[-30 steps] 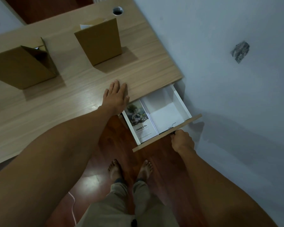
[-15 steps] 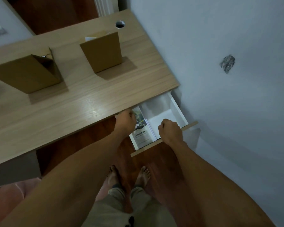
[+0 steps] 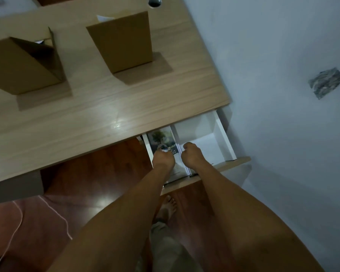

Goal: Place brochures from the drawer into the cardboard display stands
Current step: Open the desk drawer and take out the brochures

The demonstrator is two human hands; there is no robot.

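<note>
Both hands reach into the open drawer: the left hand curls onto the brochure stack along the drawer's left wall, the right hand half-closed beside it; neither grip is clear. Thin, glossy, floppy paper, best pinched at an edge.

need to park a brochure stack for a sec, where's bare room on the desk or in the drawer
Free: light wooden desk in front of both brown cardboard stands; white drawer, right half. Crowded: drawer's left half, with brochures, left hand and right hand.
</note>
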